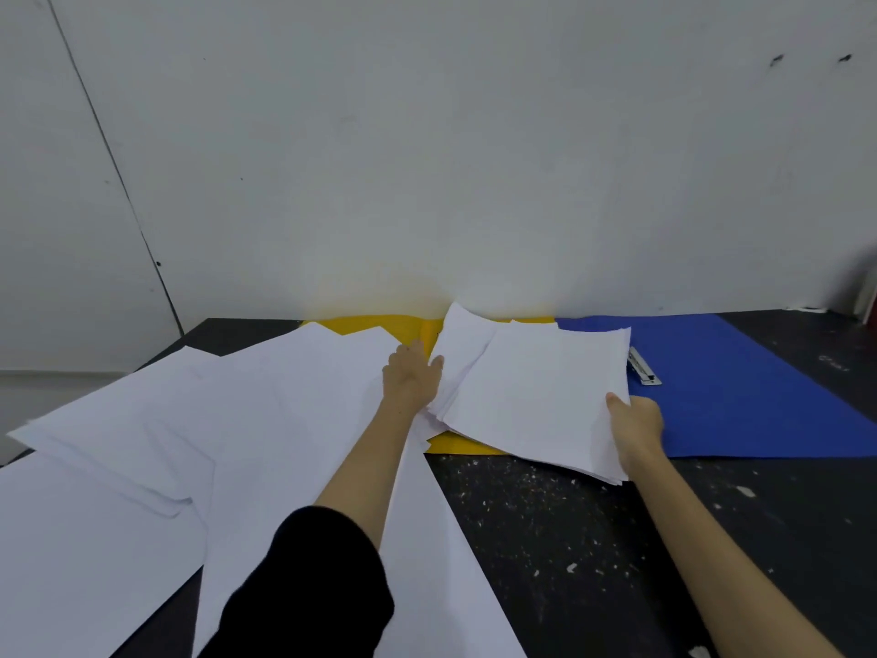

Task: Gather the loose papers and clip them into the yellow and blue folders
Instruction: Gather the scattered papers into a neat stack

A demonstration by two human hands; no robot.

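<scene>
Right hand (636, 422): I see it pinching the near right edge of the paper stack (531, 396), thumb on top. Left hand (412, 379): fingers extended, pressed against the stack's left edge. Stack: lies over the yellow folder (467, 447), overlapping the blue folder (740, 396) just right of it. Metal clip (643, 368): on the blue folder, beside the stack's far right corner. Loose sheets (213, 420): spread left of the stack on the black table (545, 529).

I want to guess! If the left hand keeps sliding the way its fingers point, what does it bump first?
Probably the yellow folder just beyond the left hand, then the wall; depth is uncertain.
</scene>
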